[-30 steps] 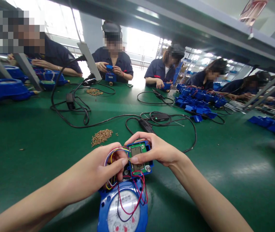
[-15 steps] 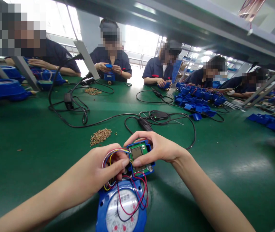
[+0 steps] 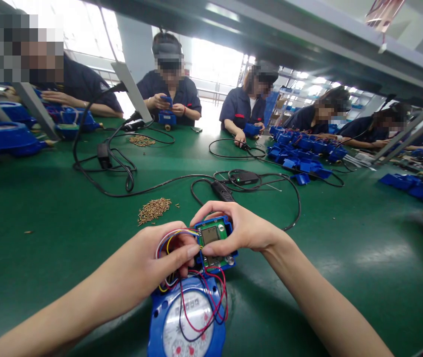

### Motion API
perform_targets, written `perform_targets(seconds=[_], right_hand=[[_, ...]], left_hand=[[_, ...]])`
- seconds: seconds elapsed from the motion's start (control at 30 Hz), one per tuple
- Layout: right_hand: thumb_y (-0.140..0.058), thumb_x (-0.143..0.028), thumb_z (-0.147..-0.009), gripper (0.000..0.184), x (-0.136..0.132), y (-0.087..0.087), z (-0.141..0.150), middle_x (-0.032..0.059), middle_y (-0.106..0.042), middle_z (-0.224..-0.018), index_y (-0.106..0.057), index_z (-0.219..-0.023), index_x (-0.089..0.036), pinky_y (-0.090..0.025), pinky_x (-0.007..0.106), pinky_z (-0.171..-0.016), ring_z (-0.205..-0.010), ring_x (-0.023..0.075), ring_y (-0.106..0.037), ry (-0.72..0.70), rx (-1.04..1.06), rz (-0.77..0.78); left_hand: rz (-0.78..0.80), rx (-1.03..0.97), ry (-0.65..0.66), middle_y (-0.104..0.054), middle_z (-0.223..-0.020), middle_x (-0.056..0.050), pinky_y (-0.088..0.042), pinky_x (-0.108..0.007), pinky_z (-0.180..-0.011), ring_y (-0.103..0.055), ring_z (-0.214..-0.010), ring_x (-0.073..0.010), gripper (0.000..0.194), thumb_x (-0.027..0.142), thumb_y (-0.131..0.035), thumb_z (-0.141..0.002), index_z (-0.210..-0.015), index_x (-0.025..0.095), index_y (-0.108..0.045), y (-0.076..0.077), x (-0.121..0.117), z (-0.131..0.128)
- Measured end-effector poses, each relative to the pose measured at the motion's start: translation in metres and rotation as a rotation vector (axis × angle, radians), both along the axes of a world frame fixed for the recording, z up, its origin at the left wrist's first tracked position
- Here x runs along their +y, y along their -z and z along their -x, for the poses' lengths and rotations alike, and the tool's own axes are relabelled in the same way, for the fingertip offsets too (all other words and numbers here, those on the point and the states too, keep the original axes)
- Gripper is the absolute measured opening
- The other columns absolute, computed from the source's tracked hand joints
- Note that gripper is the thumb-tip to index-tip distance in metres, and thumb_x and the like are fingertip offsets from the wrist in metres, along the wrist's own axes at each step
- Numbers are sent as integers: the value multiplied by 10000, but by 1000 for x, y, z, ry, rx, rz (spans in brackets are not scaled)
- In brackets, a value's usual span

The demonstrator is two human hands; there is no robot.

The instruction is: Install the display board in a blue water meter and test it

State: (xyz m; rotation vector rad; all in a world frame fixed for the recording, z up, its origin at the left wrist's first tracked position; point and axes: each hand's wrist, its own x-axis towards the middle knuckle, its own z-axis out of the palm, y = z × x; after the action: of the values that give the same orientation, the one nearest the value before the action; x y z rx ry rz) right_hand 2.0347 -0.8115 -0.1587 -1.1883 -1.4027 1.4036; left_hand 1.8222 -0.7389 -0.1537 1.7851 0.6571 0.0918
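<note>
Holding a small green circuit board in its blue plastic frame (image 3: 214,240) with both hands, right hand (image 3: 246,230) pinching its edges, left hand (image 3: 152,263) gripping coloured wires (image 3: 204,297); board not yet seated on the blue round-dial water meter (image 3: 187,322) below.

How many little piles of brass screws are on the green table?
2. One pile of screws lies just left of and beyond the person's hands; another pile lies farther back, near the co-worker across the table. More may be hidden behind blue parts.
</note>
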Motion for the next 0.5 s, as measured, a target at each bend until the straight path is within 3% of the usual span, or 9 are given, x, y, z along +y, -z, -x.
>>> perform_targets(seconds=[0.27,0.5], right_hand=[[-932,-226,-592,507,2,2,2,-7,-708,-898,-682,-1030,-176,-512,232,-733,-765,107,-643,15,82,67],[-936,-288,-599,485,2,-2,3,-15,-695,-878,-689,-1003,-182,-497,225,-725,-765,109,-629,43,26,42]], left_hand=[[-24,-7,45,-700,-714,34,-457,-212,-551,-577,-611,-135,158,373,-623,-878,-852,218,-637,-4,6,2],[-63,-22,25,-689,-729,22,-473,-242,-587,-606,-655,-159,207,423,-609,-891,-857,222,-644,-1,6,-1]])
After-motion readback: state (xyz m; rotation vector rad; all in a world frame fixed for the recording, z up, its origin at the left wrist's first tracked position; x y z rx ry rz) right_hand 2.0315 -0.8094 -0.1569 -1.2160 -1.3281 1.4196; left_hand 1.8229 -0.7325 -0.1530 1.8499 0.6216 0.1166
